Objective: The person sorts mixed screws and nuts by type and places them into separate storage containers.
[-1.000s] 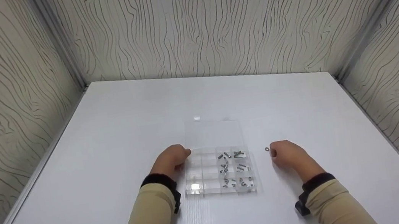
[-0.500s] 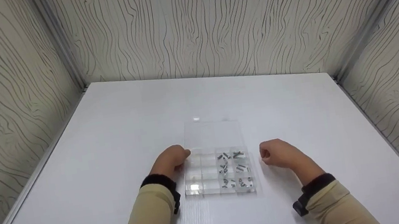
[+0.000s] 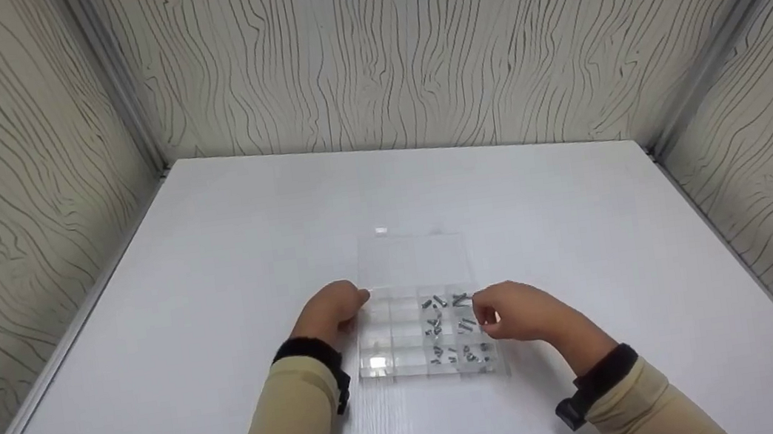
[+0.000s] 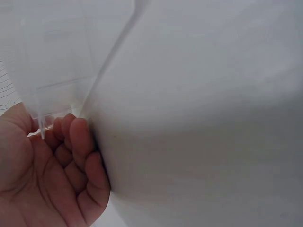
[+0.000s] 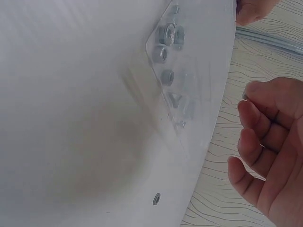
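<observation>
The right hand (image 3: 519, 319) hovers over the right edge of the clear compartment box (image 3: 404, 353), its fingers (image 5: 258, 116) curled inward and the fingertips pressed together as if pinching something; whether it holds a small part I cannot tell. Just beneath and left of it, screws (image 3: 445, 325) lie in the box's right-hand compartments. The left hand (image 3: 328, 314) grips the box's left edge, fingers (image 4: 78, 142) curled round the wall. Beyond both hands the box's open lid (image 3: 413, 258) lies flat on the white surface (image 3: 214, 269). One small washer (image 5: 156, 198) lies on the surface apart from the box.
</observation>
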A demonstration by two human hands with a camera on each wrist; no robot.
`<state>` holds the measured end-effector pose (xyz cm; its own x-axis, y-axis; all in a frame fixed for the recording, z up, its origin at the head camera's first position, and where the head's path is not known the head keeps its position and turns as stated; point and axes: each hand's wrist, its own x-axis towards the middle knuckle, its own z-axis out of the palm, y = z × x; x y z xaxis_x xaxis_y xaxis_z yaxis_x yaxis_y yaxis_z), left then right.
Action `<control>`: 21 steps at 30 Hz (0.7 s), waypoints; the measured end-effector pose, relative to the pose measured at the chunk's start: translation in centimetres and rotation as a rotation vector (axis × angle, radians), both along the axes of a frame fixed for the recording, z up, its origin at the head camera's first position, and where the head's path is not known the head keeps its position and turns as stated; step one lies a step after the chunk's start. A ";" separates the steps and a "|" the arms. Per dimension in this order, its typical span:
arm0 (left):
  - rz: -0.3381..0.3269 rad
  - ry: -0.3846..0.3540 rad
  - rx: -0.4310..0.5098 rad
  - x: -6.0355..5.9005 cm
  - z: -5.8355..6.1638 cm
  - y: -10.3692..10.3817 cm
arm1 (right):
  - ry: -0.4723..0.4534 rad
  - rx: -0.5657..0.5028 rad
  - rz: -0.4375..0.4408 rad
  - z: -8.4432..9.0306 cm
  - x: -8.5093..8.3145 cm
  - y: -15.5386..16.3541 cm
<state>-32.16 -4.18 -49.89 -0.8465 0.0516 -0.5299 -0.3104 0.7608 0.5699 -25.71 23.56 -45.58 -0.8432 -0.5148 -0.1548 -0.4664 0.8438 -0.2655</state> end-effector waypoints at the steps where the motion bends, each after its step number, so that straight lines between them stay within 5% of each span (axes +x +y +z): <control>1: 0.007 -0.001 0.005 0.0 0.0 0.0 | -0.005 0.000 0.004 0.0 0.1 -0.1; 12: -0.054 0.028 -0.032 -0.2 -0.3 0.0 | -0.004 -0.029 0.120 -0.5 0.4 0.0; 16: -0.052 0.030 -0.030 -0.2 -0.3 0.0 | 0.048 -0.040 0.072 -0.6 -0.3 0.8; 21: -0.053 0.029 -0.029 -0.2 -0.3 0.0 | 0.118 -0.015 -0.130 -0.8 -1.7 2.2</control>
<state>-32.39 -4.18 -50.17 -0.8579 0.0821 -0.5072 -0.2527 0.7921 0.5556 -27.38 25.72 -46.42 -0.9146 -0.4020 -0.0434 -0.3826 0.8952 -0.2285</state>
